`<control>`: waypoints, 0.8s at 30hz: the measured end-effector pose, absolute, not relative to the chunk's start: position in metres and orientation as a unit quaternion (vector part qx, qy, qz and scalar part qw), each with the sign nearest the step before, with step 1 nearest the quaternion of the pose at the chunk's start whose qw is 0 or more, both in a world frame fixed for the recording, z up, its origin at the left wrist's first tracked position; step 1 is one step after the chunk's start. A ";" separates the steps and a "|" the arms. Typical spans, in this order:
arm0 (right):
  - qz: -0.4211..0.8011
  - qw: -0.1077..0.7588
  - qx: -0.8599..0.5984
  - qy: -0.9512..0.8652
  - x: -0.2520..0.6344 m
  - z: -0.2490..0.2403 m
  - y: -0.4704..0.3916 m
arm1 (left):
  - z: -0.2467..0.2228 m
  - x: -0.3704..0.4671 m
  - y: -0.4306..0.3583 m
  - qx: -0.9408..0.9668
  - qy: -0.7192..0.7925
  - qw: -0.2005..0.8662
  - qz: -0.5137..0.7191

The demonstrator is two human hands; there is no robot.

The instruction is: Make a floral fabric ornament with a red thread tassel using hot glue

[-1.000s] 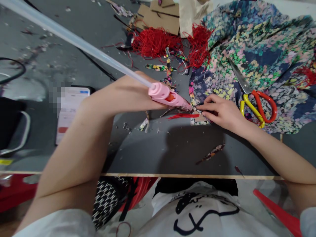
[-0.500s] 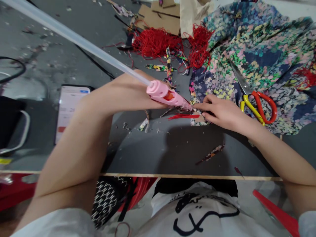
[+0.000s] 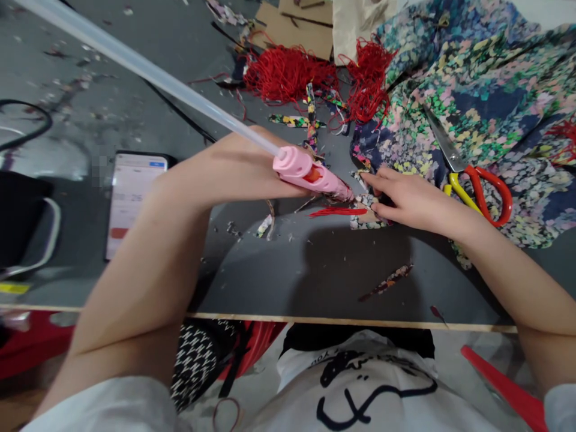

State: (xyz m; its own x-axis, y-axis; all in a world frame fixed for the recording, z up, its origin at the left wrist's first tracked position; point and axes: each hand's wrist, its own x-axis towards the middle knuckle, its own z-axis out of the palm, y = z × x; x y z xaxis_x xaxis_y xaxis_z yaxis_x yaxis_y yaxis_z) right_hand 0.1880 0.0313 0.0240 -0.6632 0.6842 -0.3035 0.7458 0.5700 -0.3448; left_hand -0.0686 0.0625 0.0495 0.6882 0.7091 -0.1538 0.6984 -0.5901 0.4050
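Observation:
My left hand, mostly hidden behind a pink hot glue gun, is closed around it. A long translucent glue stick runs out of the gun's back toward the upper left. The gun's nozzle end points down at a small floral fabric piece with a tan patch on it. My right hand holds the folded edge of this fabric between thumb and forefinger, right beside the nozzle. A bundle of red threads lies under the gun with one end on the patch.
Scissors with red and yellow handles lie on a large floral cloth at right. Red yarn and cardboard are at the back. A phone lies left, near a black cable. Scraps litter the grey table.
My right forefinger has shifted slightly back from the nozzle, and more of the folded fabric edge shows between finger and thumb. The glue gun stays at the fabric. The view has shifted slightly.

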 end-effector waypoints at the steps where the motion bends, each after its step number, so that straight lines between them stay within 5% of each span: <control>1: -0.228 0.069 0.407 0.882 0.188 0.024 0.031 | 0.052 -0.067 0.063 0.891 0.394 0.225 -0.008; 24: -0.213 0.034 0.429 0.877 0.190 0.020 0.025 | 0.062 -0.060 0.059 0.886 0.368 0.282 0.022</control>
State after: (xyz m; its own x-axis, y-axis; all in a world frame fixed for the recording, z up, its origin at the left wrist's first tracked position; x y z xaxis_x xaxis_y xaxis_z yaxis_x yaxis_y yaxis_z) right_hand 0.1900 0.0251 0.0197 -0.6288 0.7384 -0.2437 0.7678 0.5401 -0.3447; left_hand -0.0598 0.0587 0.0624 0.7286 0.6640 -0.1681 0.6391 -0.5707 0.5157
